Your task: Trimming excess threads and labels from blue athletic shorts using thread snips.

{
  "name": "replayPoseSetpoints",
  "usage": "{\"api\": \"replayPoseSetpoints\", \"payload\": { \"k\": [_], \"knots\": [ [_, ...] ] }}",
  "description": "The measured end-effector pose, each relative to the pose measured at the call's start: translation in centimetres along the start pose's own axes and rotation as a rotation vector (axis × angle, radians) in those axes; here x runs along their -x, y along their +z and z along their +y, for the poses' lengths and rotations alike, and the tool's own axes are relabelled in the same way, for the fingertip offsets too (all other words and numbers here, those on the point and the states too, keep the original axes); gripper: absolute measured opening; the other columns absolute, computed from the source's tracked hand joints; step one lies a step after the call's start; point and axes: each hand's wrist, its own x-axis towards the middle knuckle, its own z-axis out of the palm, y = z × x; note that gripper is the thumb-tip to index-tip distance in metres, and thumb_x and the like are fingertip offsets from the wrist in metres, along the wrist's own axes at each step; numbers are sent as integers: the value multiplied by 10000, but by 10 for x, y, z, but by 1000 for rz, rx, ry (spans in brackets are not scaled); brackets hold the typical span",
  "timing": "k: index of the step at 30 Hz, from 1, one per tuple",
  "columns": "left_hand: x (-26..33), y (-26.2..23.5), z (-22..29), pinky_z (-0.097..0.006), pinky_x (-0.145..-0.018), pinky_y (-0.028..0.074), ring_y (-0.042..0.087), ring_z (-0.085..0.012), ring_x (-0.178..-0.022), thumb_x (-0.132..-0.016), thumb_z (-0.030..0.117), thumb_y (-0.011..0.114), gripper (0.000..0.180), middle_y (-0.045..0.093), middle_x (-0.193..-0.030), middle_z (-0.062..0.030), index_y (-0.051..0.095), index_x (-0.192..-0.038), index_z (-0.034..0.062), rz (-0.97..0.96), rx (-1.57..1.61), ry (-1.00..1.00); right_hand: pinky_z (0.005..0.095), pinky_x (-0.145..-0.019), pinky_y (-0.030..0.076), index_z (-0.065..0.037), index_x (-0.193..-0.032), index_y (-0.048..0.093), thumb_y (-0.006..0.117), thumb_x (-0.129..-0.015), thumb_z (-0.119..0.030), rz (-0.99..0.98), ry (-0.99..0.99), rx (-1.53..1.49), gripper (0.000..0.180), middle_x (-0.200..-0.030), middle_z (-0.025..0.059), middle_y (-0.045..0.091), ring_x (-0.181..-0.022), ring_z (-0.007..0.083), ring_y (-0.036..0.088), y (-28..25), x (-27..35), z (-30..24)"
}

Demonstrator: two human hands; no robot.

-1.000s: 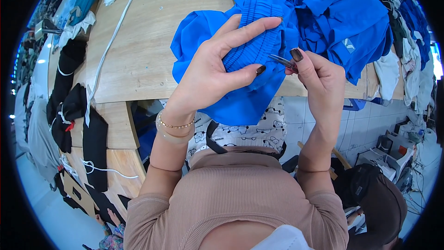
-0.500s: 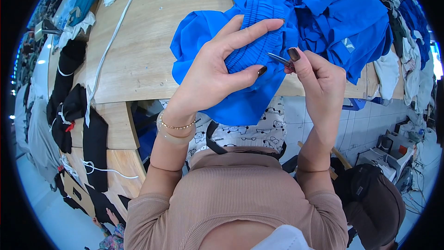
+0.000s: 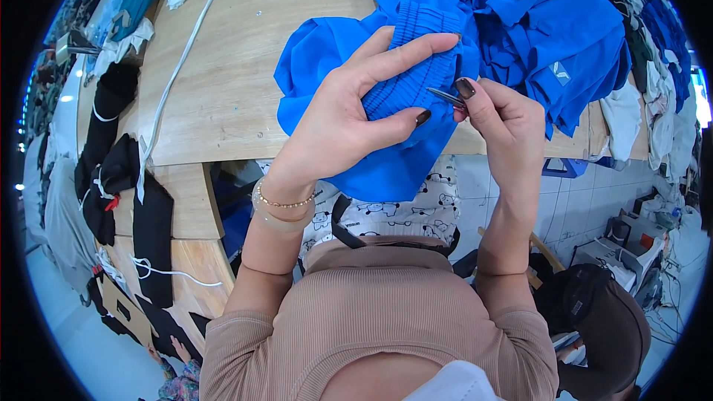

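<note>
A bright blue garment (image 3: 312,52) lies over the table's front edge, with a gathered elastic band (image 3: 416,52) turned up toward me. My left hand (image 3: 342,111) is closed on that band, its fingers along the far side and its thumb on the near side. In my right hand (image 3: 501,115), pinched between thumb and fingers, is a pair of small dark metal thread snips (image 3: 443,95). Their pointed tips reach left to the band's right part; whether they touch the cloth I cannot tell. The rest of the snips is hidden in my palm.
More blue garments (image 3: 549,30) are heaped on the wooden table (image 3: 215,96) at the right. A white cord (image 3: 182,67) and black fabric strips (image 3: 152,245) lie at the left. Another person's hand (image 3: 180,349) shows at the lower left; a dark chair (image 3: 605,327) stands at the lower right.
My right hand has shifted slightly left, bringing the snips a little further over the band. My left hand stays nearly still on the garment.
</note>
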Motion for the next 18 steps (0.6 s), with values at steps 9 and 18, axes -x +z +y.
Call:
{"api": "replayPoseSetpoints", "payload": {
  "k": [9, 18],
  "knots": [
    [-2, 2, -3, -297, -985, 394, 525, -193, -1088, -730, -6, 619, 601, 525, -1165, -68, 569, -1323, 83, -30, -60, 28, 187, -524, 330, 17, -859, 702, 613, -946, -242, -19, 39, -288, 287, -696, 17, 638, -591, 35, 471, 5, 0, 7],
    [-5, 1, -3, -281, -992, 379, 518, -191, -1117, -741, -47, 608, 619, 522, -1204, -65, 545, -1344, 74, -13, -45, 7, 198, -499, 308, 27, -808, 699, 626, -937, -256, 89, 68, -177, 320, -654, 23, 627, -587, 25, 472, -5, 9, -7]
  ]
}}
